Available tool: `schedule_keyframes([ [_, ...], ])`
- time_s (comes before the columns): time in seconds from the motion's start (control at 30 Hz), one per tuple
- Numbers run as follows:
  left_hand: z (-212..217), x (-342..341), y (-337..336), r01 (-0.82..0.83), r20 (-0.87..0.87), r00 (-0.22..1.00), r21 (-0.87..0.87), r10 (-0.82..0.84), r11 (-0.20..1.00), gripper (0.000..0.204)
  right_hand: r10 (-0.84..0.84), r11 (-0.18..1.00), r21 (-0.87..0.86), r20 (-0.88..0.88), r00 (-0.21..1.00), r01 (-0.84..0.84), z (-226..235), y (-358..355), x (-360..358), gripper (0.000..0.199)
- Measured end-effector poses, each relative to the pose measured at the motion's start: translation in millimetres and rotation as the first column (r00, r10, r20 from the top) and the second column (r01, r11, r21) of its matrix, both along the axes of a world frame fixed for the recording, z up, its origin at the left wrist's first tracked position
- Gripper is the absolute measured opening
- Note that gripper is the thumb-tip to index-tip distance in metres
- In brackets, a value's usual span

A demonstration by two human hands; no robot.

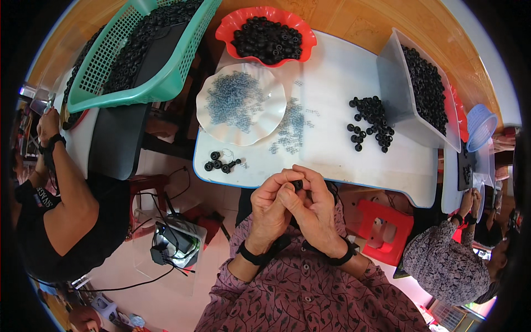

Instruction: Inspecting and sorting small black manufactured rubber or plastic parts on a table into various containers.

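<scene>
Near the table's front edge, my left hand [270, 206] and my right hand [316, 214] meet, both closed. Between their fingertips is a small round black part [297, 185], mostly hidden by the fingers. On the white table [332, 72], several finished-looking black pieces [221, 162] lie left of my hands. Behind them, a scalloped white plate [209, 126] holds many tiny clear-grey springs [235, 97], and more loose springs [292, 127] are strewn beside it. To the right, loose black round parts [371, 115] lie in a heap.
A red scalloped bowl [310, 43] of black parts stands at the back. At the right is a grey plastic bin [395, 83] full of them. A green basket [171, 88] stands back left. Other people [72, 216] work on both sides. A red stool [406, 227] stands below the table.
</scene>
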State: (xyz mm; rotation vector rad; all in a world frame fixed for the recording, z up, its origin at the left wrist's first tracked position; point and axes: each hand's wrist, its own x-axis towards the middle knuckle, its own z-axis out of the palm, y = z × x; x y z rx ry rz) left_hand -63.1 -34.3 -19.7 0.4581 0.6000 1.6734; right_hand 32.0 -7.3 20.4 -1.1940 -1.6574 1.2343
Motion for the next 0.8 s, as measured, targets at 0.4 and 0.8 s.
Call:
schedule_keyframes([
  [0.4, 12, 6, -1, -0.029, -0.097, 0.995, -0.078, 0.021, 0.997, 0.026, -0.078, 0.997, -0.023, -0.078, 0.994, 0.076, -3, 2, -3, 0.047],
  [0.8, 14, -3, 4, 0.044, 0.008, 0.999, 0.019, -0.045, 0.999, 0.035, -0.034, 0.997, 0.073, -0.008, 0.999, 0.034, 12, -4, -1, 0.073],
])
